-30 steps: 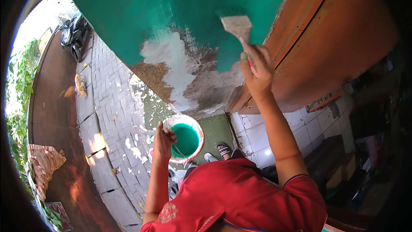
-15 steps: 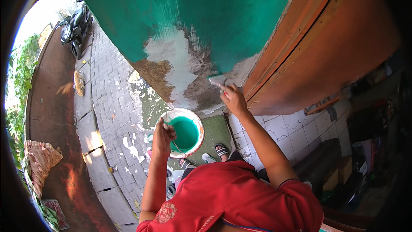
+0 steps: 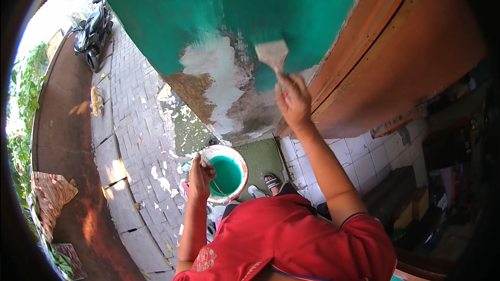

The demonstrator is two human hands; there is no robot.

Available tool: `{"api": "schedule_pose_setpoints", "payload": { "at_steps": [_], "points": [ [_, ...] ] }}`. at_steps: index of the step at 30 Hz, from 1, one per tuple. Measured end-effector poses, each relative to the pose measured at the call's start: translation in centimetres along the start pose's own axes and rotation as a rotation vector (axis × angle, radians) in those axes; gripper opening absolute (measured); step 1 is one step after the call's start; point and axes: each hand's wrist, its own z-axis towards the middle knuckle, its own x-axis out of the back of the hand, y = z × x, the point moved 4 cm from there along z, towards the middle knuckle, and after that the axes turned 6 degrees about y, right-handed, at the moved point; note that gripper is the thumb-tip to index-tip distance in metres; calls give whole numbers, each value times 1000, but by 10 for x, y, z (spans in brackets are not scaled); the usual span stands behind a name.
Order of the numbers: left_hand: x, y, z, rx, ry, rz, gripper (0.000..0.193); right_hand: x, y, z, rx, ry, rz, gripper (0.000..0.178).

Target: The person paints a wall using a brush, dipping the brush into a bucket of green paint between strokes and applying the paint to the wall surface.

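In my right hand [image 3: 295,105] is a wide flat paintbrush [image 3: 272,53], its bristles up against the wall [image 3: 156,15]. The wall is green above; lower down, a pale grey patch [image 3: 213,67] and bare brownish plaster show. My left hand [image 3: 200,177] is closed round the thin wire handle of a white paint bucket [image 3: 244,164], which hangs or stands low in front of me. Green paint [image 3: 225,176] lies inside the bucket, and its rim is smeared.
An orange-brown wooden door [image 3: 385,57] rises right of the wall, above white floor tiles [image 3: 349,161]. Paint flakes litter the grey paving [image 3: 138,125] at left. A cat [image 3: 97,100] lies near a low wall, and a motorbike [image 3: 92,31] is parked farther off.
My right hand has moved the paintbrush up the wall, leaving more green on the lower plaster. My left hand and the bucket have shifted slightly lower in view.
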Motion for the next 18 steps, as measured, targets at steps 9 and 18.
{"api": "schedule_pose_setpoints", "payload": {
  "at_steps": [9, 18],
  "points": [
    [10, 8, 3, -16, 12, -16, 37, -41, 47, -150, -356, -395, -27, 32],
    [2, 23, 5, -66, -16, 17, 38, -9, -25, 17, -137, -182, 1, 32]
  ]
}}
